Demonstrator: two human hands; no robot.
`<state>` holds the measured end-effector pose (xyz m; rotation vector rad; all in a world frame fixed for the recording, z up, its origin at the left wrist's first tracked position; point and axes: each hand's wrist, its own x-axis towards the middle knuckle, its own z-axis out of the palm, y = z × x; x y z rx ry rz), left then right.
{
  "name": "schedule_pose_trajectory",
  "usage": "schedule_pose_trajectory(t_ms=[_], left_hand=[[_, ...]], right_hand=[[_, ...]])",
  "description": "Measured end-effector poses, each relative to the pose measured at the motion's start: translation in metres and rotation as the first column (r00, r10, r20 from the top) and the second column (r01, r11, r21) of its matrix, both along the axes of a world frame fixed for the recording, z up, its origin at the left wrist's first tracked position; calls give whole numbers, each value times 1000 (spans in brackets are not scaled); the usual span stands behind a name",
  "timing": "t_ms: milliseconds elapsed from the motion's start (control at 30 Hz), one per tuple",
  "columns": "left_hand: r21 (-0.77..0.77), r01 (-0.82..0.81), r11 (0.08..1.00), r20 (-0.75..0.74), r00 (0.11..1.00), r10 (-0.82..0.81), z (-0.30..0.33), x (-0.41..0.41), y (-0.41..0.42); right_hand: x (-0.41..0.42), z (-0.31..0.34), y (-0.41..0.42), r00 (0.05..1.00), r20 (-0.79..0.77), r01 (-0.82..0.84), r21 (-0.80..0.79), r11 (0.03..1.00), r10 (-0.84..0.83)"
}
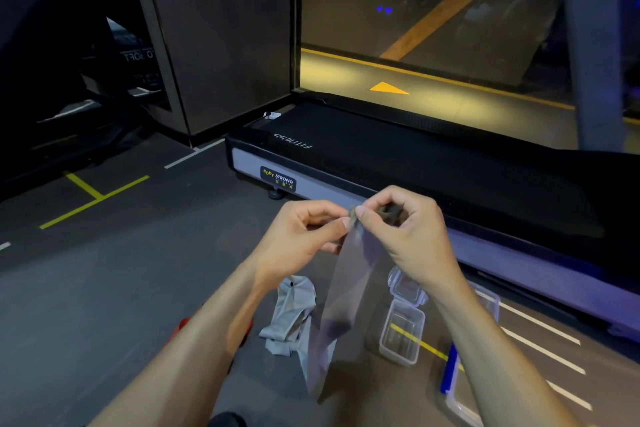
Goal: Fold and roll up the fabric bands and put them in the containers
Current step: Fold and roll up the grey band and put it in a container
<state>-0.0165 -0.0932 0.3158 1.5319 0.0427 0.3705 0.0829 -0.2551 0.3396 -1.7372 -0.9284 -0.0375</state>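
Band: a grey, half-sheer band (349,288) is held up in front of the treadmill (398,156); its top end is bunched between both hands and the rest hangs straight down toward the floor (121,288).
Left hand: the left hand (304,232) is raised just before the treadmill's near edge; the band's top end is pinched between thumb and forefinger, and the other fingers are curled in.
Right hand: the right hand (408,229) is held beside the left one, their fingertips almost touching; the gathered top of the band is gripped by its curled fingers, a dark fold showing under them.
Pile: a second lot of pale grey fabric, the pile (294,315), lies crumpled on the floor on the near side of the treadmill, just left of the hanging band.
Box: a clear box (401,336) stands open on the floor near the treadmill's side rail, right of the hanging band, over a yellow floor line.
Lid: a clear lid (405,288) lies between the box and the treadmill, partly hidden by the right wrist.
Tub: a clear tub (457,395) with a blue clip is seen further from the treadmill, by the right forearm; only part is shown.
Treadmill: its dark belt bears a "FITNESS" mark, and a "BODY STRONG" label is fixed on the end panel.
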Motion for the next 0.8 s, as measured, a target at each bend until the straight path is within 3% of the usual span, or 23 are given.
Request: schedule_pose_trajectory(t_ms=[800], left_hand=[[32,-8,999,43,999,7,8,-5,-5]], right_hand=[[0,0,-1,1000,-30,0,51,999,1]])
